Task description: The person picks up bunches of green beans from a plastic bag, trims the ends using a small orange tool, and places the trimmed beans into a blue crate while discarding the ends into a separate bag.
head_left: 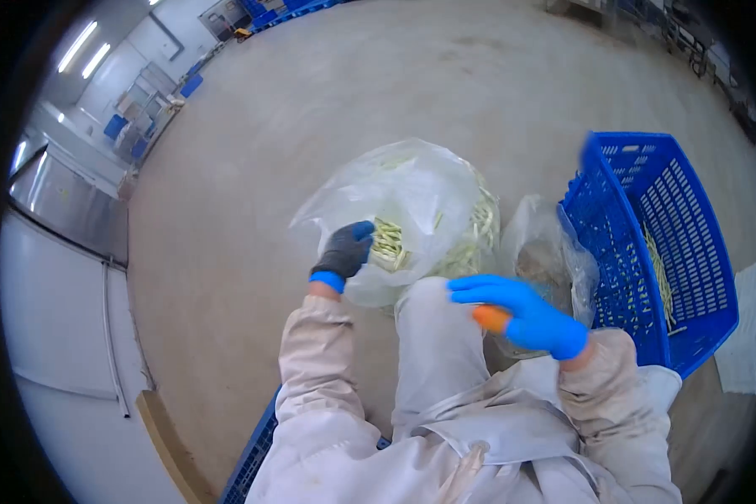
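Observation:
A large clear plastic bag [428, 193] stands on the floor in front of my knees. Cut green stalks [388, 244], perhaps beans or garlic shoots, show through its opening, and more press against its right side. My left hand [349, 249], in a dark grey glove with blue at the fingertips and cuff, is closed on the bag's near-left edge beside the stalks. Over my knee, my right hand [533, 317] in a blue glove has its fingers stretched out to the left. An orange cover [491, 318] appears to sit on its thumb, slightly blurred. It holds nothing that I can see.
A blue perforated crate [689, 244] stands tilted at the right with some stalks inside. Between it and the bag is a second clear plastic bag [584, 267]. A white sheet [746, 332] lies beyond the crate. A white wall panel [63, 311] rises at the left.

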### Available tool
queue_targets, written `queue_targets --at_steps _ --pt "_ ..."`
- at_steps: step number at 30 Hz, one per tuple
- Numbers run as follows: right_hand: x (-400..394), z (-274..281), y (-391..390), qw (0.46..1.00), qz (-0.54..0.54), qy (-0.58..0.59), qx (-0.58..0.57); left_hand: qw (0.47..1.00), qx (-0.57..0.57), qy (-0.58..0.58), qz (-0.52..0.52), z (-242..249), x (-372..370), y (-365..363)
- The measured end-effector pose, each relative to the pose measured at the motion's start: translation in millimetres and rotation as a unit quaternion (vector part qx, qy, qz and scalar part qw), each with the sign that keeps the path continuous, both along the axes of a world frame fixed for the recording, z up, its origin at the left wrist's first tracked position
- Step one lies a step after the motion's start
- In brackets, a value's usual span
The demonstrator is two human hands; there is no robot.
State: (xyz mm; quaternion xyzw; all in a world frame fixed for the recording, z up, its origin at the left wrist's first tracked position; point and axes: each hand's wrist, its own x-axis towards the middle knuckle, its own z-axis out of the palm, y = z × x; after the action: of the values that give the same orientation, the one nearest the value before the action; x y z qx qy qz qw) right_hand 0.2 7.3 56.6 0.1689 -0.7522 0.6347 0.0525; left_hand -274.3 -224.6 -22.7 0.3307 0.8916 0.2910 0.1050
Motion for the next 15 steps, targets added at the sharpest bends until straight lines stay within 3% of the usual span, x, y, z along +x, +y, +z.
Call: queue_targets --at_steps 2,4,6,7,8,10,12,13,14,15 --pt "-55.3 -2.0 -37.7 0.997 0.073 0.026 0.01 0.991 0.002 0.093 -0.091 -36.1 -11.6 19.7" --pt "-113.1 -26.7 -54.0 0.99 0.127 -0.062 -0.019 0.991 0.021 0.0 -0.132 -40.4 -6.3 32.4" --pt "-160.1 -47.8 -46.9 0.974 0.135 -0.182 0.017 0.982 -0.045 0.039 -0.176 -66.2 -3.0 18.8" --pt "-178.9 -68.9 -36.8 0.978 0.037 -0.156 0.136 0.97 -0.206 -0.019 -0.128 -40.5 10.5 27.7" --pt "-194.2 -89.4 -19.0 0.958 -0.061 -0.124 0.252 0.968 -0.207 0.012 -0.14 -53.3 7.8 13.3" --pt "-225.3 -107.4 33.7 0.832 -0.177 -0.007 0.526 0.96 -0.255 0.042 -0.11 -67.3 0.0 -17.8" --pt "-234.3 -95.7 65.2 0.843 -0.363 -0.012 0.398 0.965 -0.248 0.08 -0.037 -24.0 3.1 -32.0" --pt "-240.0 -90.4 75.3 0.842 -0.36 -0.013 0.401 0.944 -0.327 0.042 -0.021 12.3 4.8 -26.5" --pt "-244.6 -86.1 85.0 0.857 -0.398 0.022 0.327 0.945 -0.325 0.039 -0.022 9.7 -6.0 -26.2" --pt "-246.2 -79.5 90.4 0.864 -0.432 0.056 0.251 0.974 -0.223 -0.017 -0.03 6.5 -16.8 -28.2"
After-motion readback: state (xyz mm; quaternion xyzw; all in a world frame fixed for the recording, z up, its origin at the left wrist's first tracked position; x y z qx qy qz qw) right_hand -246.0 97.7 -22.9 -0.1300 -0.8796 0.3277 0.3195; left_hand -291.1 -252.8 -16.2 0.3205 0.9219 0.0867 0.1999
